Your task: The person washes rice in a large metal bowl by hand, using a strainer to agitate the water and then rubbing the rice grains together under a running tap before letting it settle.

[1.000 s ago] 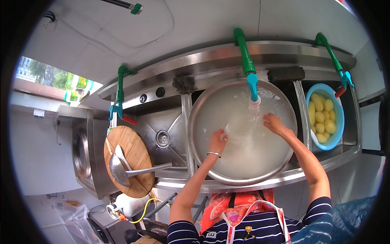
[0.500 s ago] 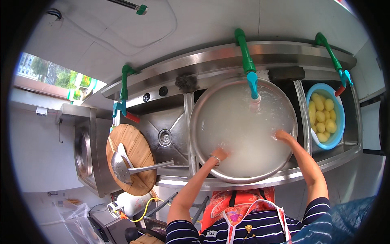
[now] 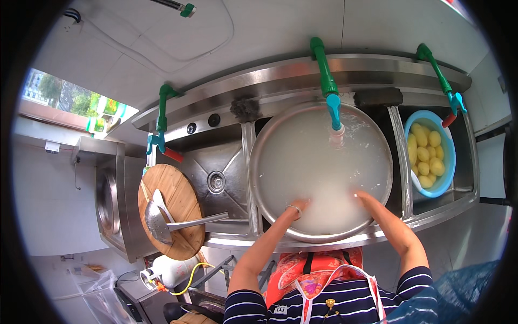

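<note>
A wide round metal basin (image 3: 258,178) full of cloudy whitish water (image 3: 302,156) sits over the middle sink. Both of my hands reach down into it near its front half. My left hand (image 3: 300,206), with a bracelet at the wrist, is sunk in the water, its fingers hidden by the cloudiness. To the right, my right hand (image 3: 362,197) dips in past the wrist, and its fingers cannot be seen either. Whatever lies under the surface is hidden. A green tap with a blue lever (image 3: 334,110) stands over the basin's far side.
At the right, a blue tub (image 3: 454,162) holds several peeled potatoes (image 3: 423,154). On the left sink's edge lies a round wooden board (image 3: 186,216) with a metal ladle (image 3: 157,222) on it. A dark scouring pad (image 3: 246,109) rests on the back ledge.
My right hand has moved left and toward me, deeper into the water. My left hand has shifted slightly right, and the two are closer together.
</note>
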